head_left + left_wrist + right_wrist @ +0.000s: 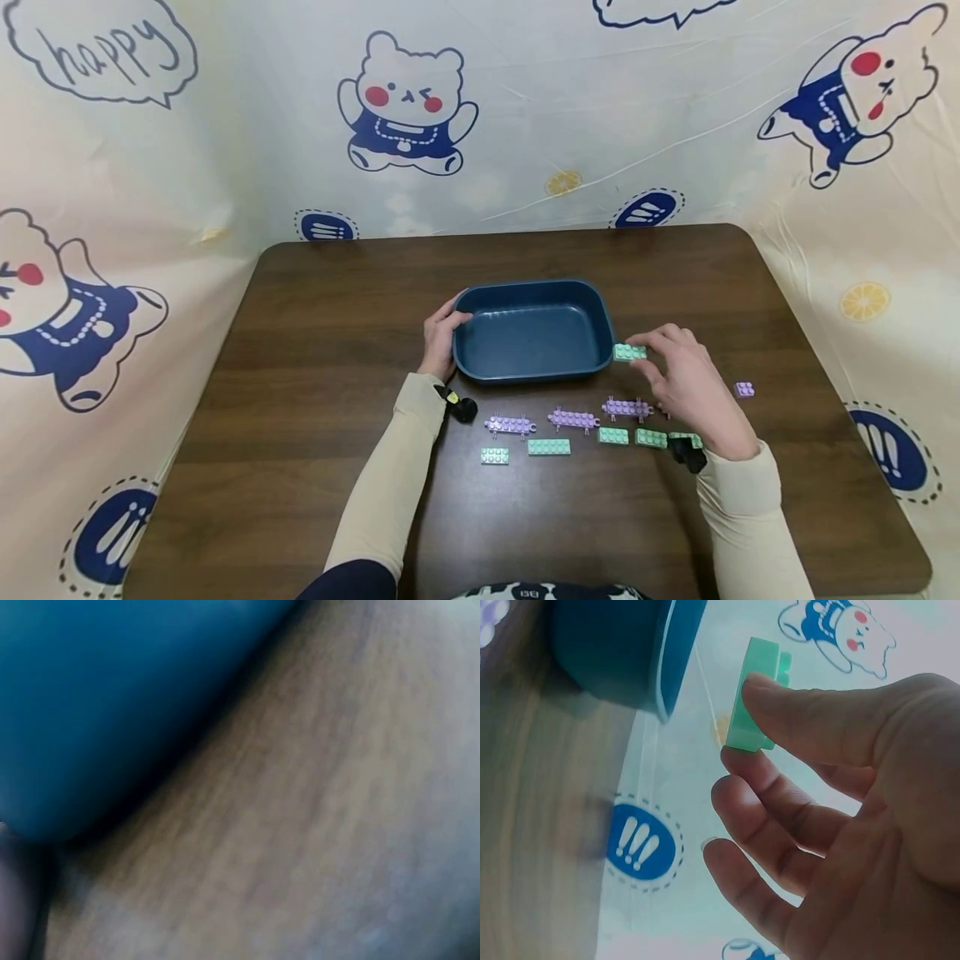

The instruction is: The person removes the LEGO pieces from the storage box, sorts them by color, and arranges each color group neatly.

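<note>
A mint-green toy building brick (629, 352) is pinched between the thumb and fingers of my right hand (693, 387), just off the right edge of a dark blue rectangular tray (532, 373). In the right wrist view the brick (754, 694) shows its studs turned toward the palm, and the tray wall (615, 652) stands apart from it. My left hand (440, 337) grips the tray's left side, thumb over the rim; its other fingers are mostly hidden. The left wrist view is blurred and shows mainly the tray's outer wall (112, 712). Inside, the tray holds nothing visible.
In front of the tray lie purple studded pieces with side pegs (573, 419) and several green bricks (549, 447), some partly behind my right wrist. A small purple brick (744, 389) sits to the right. A printed curtain (510, 100) surrounds the brown wooden table (315, 433).
</note>
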`<state>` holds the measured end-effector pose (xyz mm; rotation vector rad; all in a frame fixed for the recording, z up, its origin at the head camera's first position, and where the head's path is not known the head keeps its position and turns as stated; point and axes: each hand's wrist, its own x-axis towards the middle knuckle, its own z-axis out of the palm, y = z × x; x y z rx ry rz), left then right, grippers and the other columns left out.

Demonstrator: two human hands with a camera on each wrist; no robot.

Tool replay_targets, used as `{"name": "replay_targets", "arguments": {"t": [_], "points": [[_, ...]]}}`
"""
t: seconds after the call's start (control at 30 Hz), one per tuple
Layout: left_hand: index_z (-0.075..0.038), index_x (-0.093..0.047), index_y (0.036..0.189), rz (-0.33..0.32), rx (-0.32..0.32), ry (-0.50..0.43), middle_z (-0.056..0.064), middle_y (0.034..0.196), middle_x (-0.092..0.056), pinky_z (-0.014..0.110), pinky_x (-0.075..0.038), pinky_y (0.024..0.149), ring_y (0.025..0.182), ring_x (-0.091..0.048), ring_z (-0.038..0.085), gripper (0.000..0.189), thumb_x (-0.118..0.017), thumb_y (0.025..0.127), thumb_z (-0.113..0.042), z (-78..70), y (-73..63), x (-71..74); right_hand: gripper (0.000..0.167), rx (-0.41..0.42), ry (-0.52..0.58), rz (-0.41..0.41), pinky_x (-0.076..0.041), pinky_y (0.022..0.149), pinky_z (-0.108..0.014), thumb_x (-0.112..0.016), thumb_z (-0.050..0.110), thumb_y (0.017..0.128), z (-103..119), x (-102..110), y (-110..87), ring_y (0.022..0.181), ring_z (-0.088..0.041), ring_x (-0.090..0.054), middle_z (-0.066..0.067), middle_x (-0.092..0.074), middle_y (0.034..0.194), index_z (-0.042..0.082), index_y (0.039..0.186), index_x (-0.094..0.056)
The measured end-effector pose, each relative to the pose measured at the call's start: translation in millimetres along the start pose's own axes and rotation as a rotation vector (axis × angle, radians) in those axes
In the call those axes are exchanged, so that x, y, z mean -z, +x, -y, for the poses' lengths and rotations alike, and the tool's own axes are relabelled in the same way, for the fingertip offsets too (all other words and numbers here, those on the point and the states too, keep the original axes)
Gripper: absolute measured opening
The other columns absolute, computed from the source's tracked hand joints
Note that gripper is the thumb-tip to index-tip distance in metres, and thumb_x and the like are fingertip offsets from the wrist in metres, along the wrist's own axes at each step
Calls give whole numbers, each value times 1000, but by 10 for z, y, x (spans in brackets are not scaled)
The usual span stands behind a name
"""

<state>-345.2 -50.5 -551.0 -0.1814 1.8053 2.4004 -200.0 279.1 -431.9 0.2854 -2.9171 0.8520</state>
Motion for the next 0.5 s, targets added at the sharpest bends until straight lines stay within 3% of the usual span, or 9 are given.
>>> {"name": "replay_targets", "arguments": {"t": [0.5], "points": [[-25,-67,126,2,7,18,-4,135,-58,40,-40,103,125,-51,16,45,-66,82,-14,12,0,14,24,-98,-9,-71,-30,80,-51,-67,3,89,-205,95,-422,95,-33,-45,-14,-56,102,3,112,-66]]}}
